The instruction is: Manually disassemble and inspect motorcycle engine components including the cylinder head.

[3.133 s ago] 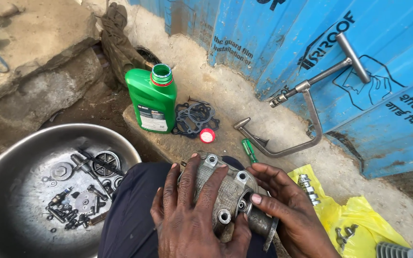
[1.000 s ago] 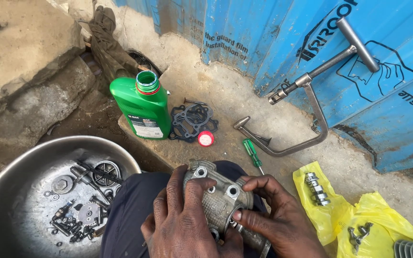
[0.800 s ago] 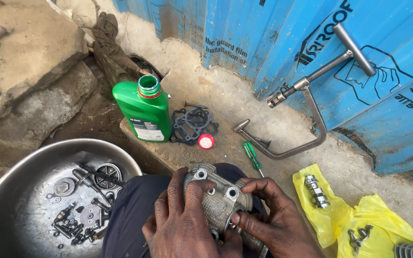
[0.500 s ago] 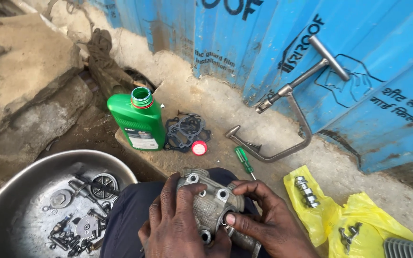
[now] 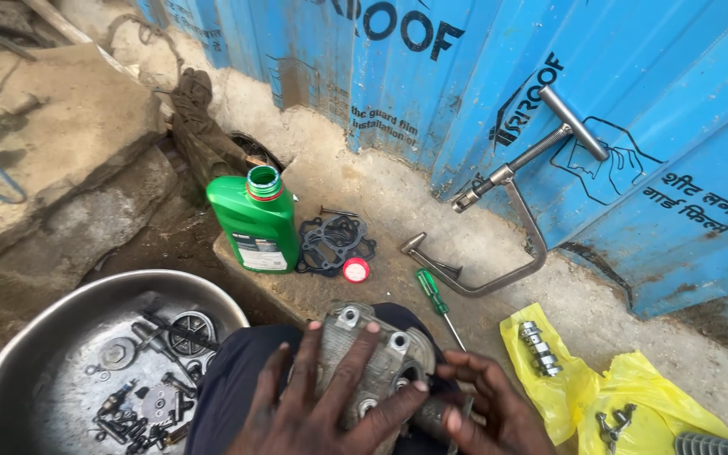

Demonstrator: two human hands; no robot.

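On the lap, left hand and right hand gripping engine casting, steel basin holding small parts

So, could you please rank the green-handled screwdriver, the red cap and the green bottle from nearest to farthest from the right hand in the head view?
From the right hand:
1. Green-handled screwdriver, just above it.
2. Red cap, farther up-left.
3. Green bottle, farthest, upper left.

Oil bottle stands left of the gasket; screwdriver right of both; basin far left.
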